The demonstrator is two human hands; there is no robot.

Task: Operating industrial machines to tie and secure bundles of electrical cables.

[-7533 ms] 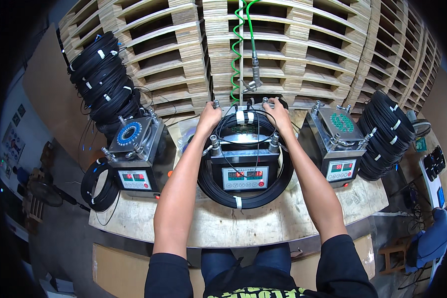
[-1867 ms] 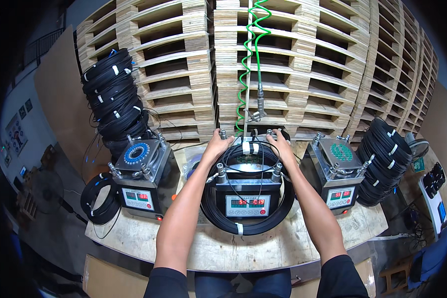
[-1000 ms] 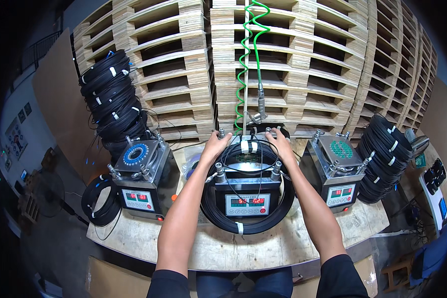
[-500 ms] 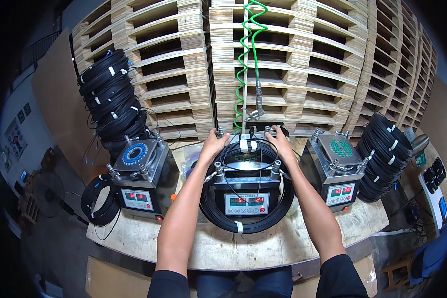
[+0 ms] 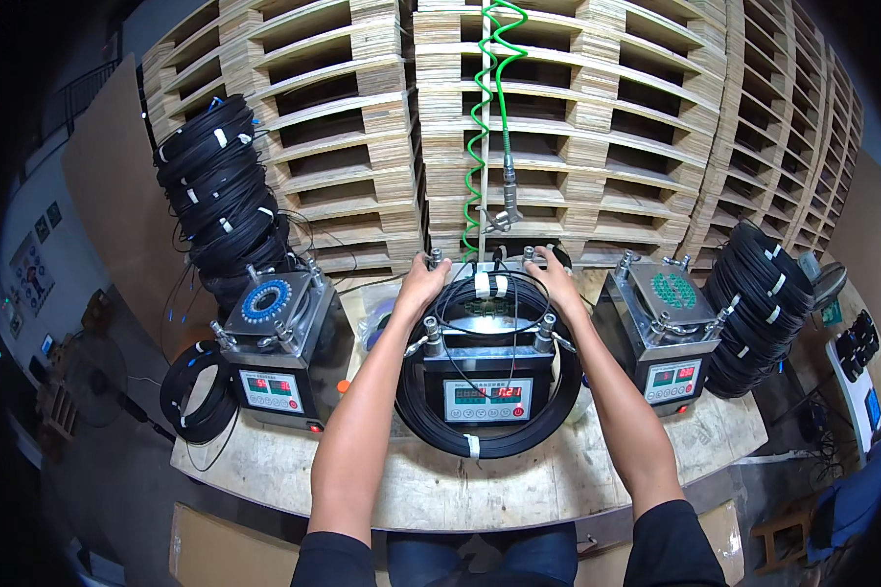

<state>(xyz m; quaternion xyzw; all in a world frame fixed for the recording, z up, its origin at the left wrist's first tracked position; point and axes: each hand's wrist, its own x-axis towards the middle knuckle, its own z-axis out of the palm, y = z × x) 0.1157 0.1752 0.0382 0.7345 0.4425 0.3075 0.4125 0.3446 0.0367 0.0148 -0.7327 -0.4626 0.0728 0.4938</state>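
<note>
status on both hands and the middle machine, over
Left hand, right hand gripping rear silver cylindrical posts. Round black cable coil around boxy black machine. Thin black cable strand hanging across its lit display.

Black cable coil (image 5: pixel 521 440), apparently around middle machine (image 5: pixel 460 367) (display (image 5: pixel 486 394) lit).

Polished metal posts (image 5: pixel 437 257) are gleaming at the hands (image 5: pixel 422 285); below them, smooth, plastic-looking black cable (image 5: pixel 515 437) is showing slight gloss; beyond, wooden pallets (image 5: pixel 587 137) are appearing matt and rough-edged; beneath, the wooden counter (image 5: pixel 440 494) is looking scuffed.
</note>
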